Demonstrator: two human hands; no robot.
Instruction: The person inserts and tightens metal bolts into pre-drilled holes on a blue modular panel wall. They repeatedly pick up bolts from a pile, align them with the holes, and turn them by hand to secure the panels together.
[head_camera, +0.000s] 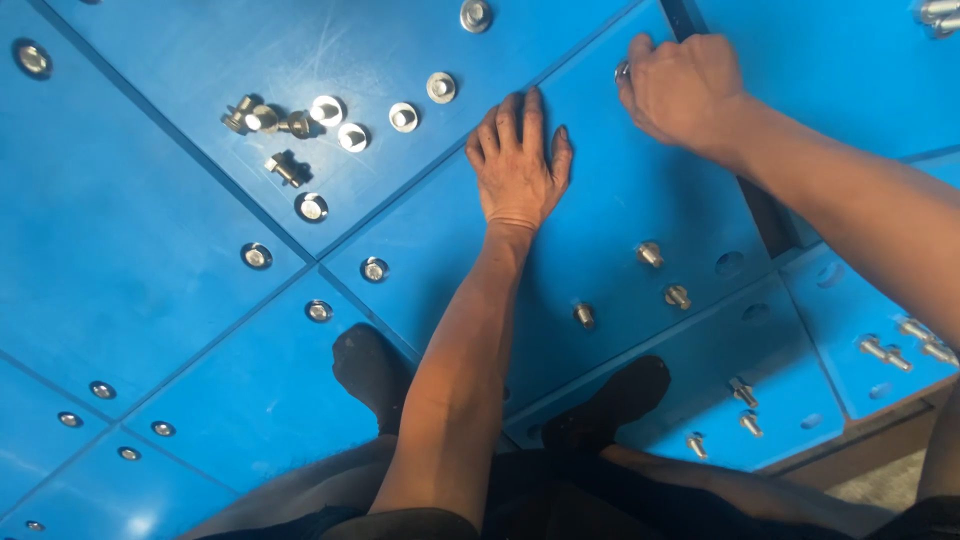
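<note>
My left hand (515, 165) lies flat, palm down and fingers spread, on a blue plastic panel (600, 230), holding nothing. My right hand (685, 85) is curled at the panel's far edge, close beside the left. Its fingertips pinch a small shiny metal fastener (622, 71), mostly hidden by the fingers. Three bolts (650, 254) stand upright in this panel, nearer to me than both hands. A loose group of bolts and washers (300, 120) lies on the neighbouring panel, left of my left hand.
Blue panels (150, 200) cover the whole floor, joined at dark seams, with sunken bolt heads (256, 256) near the corners. My two dark-socked feet (370, 370) stand on the near panels. More upright bolts (742, 392) stand at the lower right, by a wooden edge (860, 450).
</note>
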